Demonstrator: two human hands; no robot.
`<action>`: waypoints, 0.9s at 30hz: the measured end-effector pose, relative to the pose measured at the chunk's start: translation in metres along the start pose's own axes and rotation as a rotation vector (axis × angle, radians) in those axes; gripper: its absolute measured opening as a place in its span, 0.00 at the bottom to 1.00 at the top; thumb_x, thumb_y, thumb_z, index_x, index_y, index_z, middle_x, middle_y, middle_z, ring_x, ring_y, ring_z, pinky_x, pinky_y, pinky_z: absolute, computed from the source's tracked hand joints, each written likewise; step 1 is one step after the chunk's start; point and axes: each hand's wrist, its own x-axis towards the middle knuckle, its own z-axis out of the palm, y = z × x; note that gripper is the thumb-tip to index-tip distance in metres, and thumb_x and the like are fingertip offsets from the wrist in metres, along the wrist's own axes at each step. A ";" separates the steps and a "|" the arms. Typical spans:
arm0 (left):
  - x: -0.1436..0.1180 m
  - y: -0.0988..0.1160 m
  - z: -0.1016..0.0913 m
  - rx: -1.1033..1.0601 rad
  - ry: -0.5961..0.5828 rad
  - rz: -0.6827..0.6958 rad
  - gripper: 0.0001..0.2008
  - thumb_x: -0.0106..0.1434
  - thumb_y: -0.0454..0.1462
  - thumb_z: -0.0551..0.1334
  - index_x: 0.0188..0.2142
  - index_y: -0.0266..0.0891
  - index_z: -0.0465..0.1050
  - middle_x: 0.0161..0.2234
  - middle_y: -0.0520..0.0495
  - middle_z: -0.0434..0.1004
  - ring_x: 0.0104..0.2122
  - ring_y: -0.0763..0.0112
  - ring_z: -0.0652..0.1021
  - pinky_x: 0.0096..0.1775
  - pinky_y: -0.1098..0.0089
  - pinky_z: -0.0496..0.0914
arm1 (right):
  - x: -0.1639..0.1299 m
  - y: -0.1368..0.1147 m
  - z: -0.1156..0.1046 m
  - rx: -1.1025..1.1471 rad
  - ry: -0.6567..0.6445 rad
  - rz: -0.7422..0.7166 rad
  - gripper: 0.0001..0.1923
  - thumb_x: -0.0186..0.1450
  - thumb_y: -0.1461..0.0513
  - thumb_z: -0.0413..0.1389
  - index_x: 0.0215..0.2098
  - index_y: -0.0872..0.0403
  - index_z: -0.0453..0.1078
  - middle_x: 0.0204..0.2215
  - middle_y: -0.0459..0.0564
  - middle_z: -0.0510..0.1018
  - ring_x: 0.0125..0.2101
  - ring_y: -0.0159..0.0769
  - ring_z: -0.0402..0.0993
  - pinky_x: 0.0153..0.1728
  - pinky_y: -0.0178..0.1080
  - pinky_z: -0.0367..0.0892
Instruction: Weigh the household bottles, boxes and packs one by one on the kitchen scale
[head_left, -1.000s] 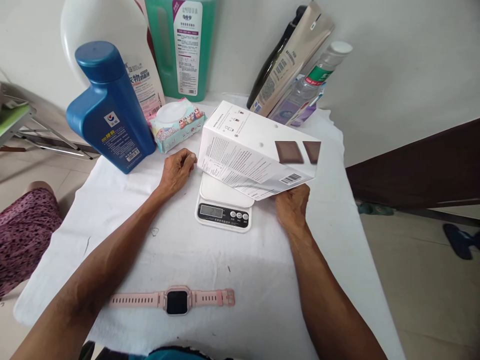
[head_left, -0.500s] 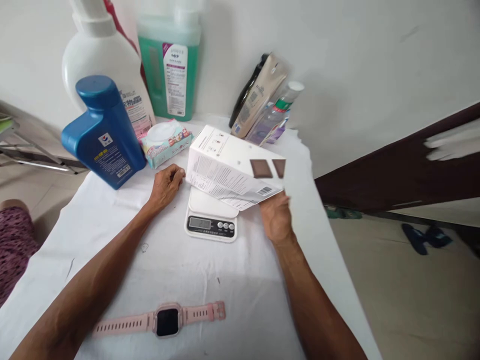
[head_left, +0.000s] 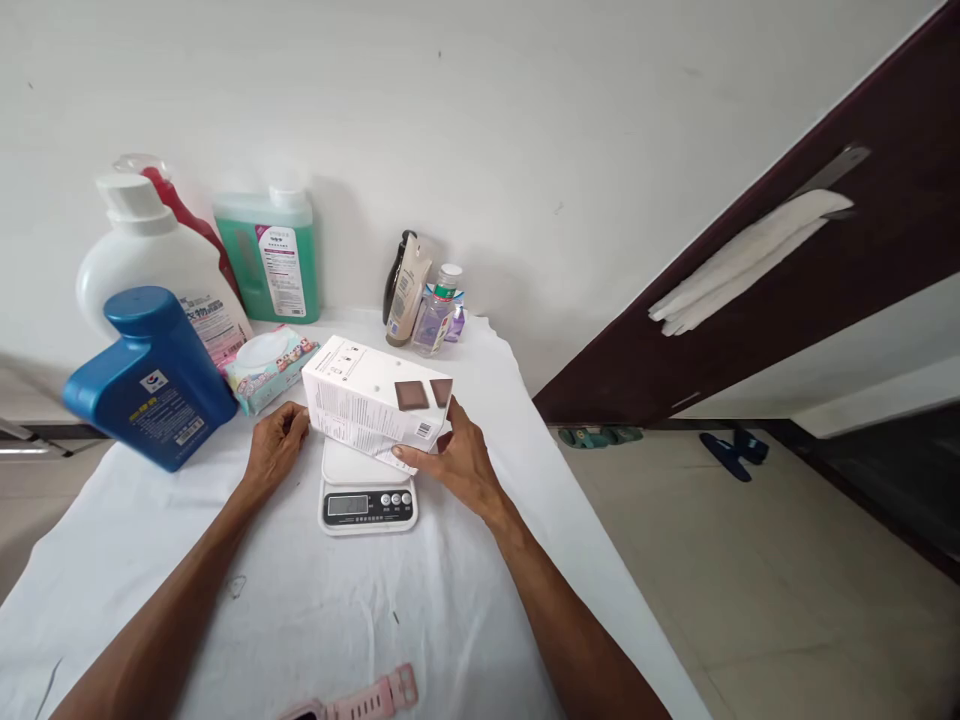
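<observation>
A white cardboard box (head_left: 367,395) with printed text and brown squares rests slantwise over a white digital kitchen scale (head_left: 334,512). Its right end is in my right hand (head_left: 457,460), thumb across the front face and fingers behind. Beyond the box's left end, my left hand (head_left: 276,445) lies on the cloth with its fingers curled in and nothing visible in them. Digits on the scale's display are too faint to read. At the near edge, a pink smartwatch (head_left: 367,703) is partly cut off by the frame.
A blue bottle (head_left: 154,385), a white detergent jug (head_left: 169,260), a green liquid bottle (head_left: 251,260) and a wipes pack (head_left: 271,370) stand at back left. Behind the box are a beige tube (head_left: 409,295) and a clear bottle (head_left: 435,325). White cloth (head_left: 465,600) covers the table.
The view has tilted up and swung right, showing more wall and door. My right hand's thumb now lies over the box's front, where earlier the hand was under its right end.
</observation>
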 end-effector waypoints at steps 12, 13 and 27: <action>0.000 0.001 0.001 -0.023 0.007 -0.016 0.15 0.65 0.47 0.57 0.27 0.40 0.69 0.20 0.53 0.68 0.21 0.71 0.67 0.27 0.70 0.61 | -0.019 0.020 -0.077 0.005 0.511 0.055 0.30 0.50 0.52 0.73 0.47 0.50 0.71 0.44 0.52 0.82 0.44 0.50 0.80 0.42 0.49 0.78; 0.000 0.000 0.001 -0.023 0.006 -0.017 0.16 0.65 0.47 0.57 0.27 0.40 0.69 0.20 0.53 0.68 0.21 0.71 0.67 0.27 0.70 0.61 | -0.013 0.027 -0.085 -0.063 0.597 0.060 0.30 0.48 0.51 0.74 0.44 0.51 0.71 0.41 0.51 0.82 0.42 0.49 0.80 0.42 0.50 0.77; 0.000 -0.001 0.003 -0.060 0.005 -0.044 0.16 0.66 0.47 0.57 0.26 0.40 0.68 0.19 0.53 0.66 0.20 0.72 0.66 0.26 0.70 0.60 | 0.134 0.093 -0.078 -0.279 0.877 0.229 0.33 0.45 0.54 0.71 0.43 0.49 0.60 0.43 0.54 0.78 0.51 0.55 0.73 0.60 0.55 0.65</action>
